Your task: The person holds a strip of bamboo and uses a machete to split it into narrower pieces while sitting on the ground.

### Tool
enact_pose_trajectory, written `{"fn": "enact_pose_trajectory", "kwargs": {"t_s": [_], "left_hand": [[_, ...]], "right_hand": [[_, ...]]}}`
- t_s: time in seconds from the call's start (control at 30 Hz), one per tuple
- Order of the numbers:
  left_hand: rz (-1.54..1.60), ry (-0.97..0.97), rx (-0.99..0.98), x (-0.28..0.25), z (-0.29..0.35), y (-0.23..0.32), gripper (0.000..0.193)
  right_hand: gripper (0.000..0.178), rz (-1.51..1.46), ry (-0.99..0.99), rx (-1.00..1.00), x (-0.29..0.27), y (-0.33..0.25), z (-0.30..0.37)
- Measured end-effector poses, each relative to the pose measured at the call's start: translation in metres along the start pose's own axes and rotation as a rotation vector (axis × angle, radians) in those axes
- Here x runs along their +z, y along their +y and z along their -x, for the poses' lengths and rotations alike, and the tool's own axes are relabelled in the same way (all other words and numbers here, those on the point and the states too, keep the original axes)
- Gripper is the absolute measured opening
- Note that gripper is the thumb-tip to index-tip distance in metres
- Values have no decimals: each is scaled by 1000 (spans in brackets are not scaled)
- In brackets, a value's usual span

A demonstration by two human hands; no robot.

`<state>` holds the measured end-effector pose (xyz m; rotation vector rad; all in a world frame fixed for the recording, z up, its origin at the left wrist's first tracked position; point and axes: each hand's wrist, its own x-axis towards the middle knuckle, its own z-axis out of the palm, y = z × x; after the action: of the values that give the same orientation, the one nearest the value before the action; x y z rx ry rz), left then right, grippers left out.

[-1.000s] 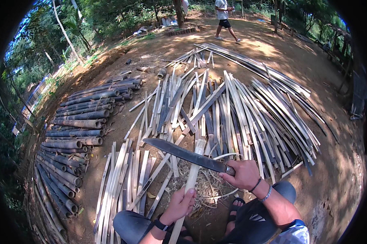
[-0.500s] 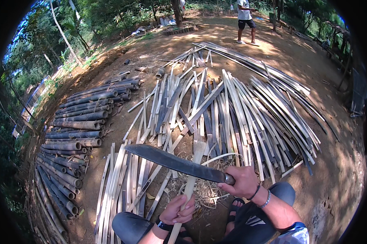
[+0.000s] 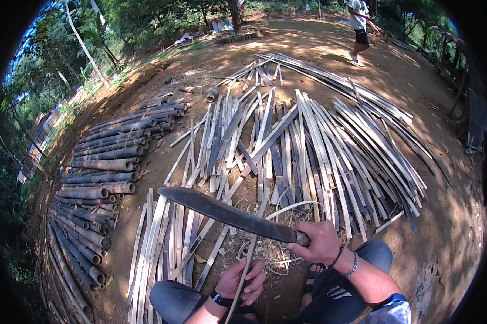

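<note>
My right hand (image 3: 318, 243) is wrapped round the handle of a machete (image 3: 222, 214), whose long dark blade points left and slightly up. Behind the blade, a narrow bamboo strip (image 3: 249, 251) stands tilted and rises past it; whether the two touch I cannot tell. My left hand (image 3: 242, 281) holds this strip loosely below the blade, between the thumb and curled fingers. The strip shows me its thin edge. Pale curled bamboo shavings (image 3: 276, 254) lie on the ground beyond my hands, between my bent knees.
Split bamboo strips (image 3: 324, 146) spread in piles ahead, with another bundle (image 3: 151, 243) by my left knee. Whole dark bamboo poles (image 3: 103, 164) are stacked at the left. A person (image 3: 358, 27) is on the dirt ground (image 3: 303, 48) at the far right, near trees.
The bamboo strip has turned from its broad face to its edge, and my left fingers have loosened. The machete has shifted slightly left. The distant person has moved to the right.
</note>
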<state>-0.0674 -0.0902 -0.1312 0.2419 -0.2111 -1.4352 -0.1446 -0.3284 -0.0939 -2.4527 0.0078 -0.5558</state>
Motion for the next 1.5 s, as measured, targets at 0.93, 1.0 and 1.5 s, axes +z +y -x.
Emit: {"fn": "enact_pose_trajectory", "kwargs": {"t_s": [0.93, 1.0, 1.5], "left_hand": [[-1067, 605, 128, 1, -2, 9, 23], [-1139, 674, 68, 2, -7, 9, 32], [-1989, 991, -948, -188, 81, -105, 62]], "right_hand": [[50, 107, -97, 345, 7, -2, -6], [49, -24, -69, 386, 18, 5, -10], [48, -277, 1, 441, 20, 2, -1]]}}
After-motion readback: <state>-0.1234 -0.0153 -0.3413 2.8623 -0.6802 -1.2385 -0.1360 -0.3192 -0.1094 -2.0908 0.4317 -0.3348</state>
